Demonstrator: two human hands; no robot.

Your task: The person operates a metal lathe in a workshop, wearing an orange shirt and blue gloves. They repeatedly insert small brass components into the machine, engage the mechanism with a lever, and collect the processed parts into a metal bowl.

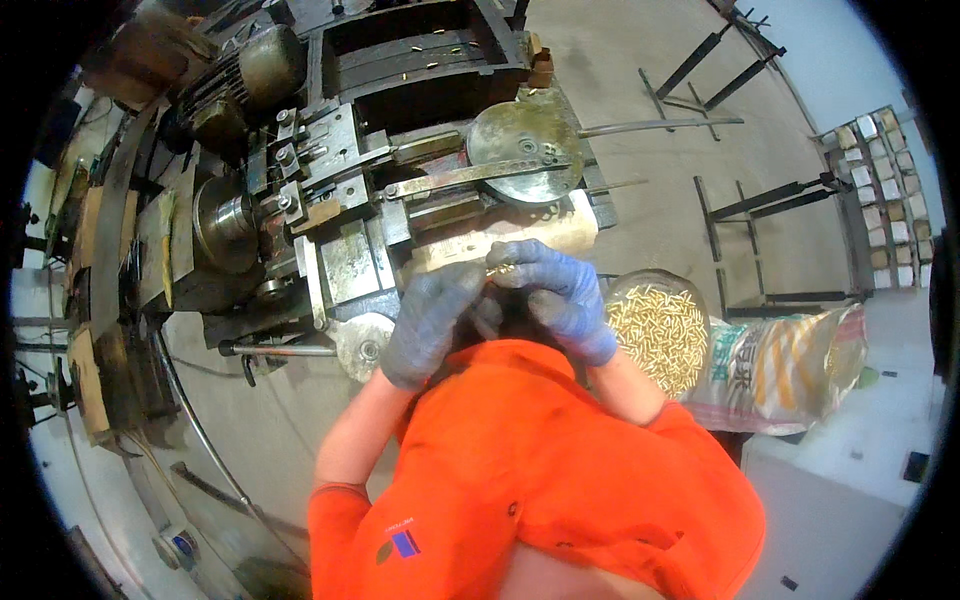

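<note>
My left hand (436, 318) and my right hand (556, 298), both in blue-grey work gloves, are raised in front of my chest. Their fingertips come together on small brass-coloured pieces (503, 268), pinched between them; the exact number and shape are too small to tell. Fingers of both hands are curled. To the right of my right hand is a round container (706, 318) heaped with small brass-coloured cylindrical pieces (657, 338). Just beyond my hands lies a pale board (560, 228) at the front of a greasy metal machine (345, 165).
A round metal handwheel (525, 150) with long bar handles stands on the machine; a smaller disc with a lever (362, 345) is at my left. A printed woven sack (785, 365) lies right of the container. Black metal stands (770, 205) and a rack of blocks (885, 200) stand farther right.
</note>
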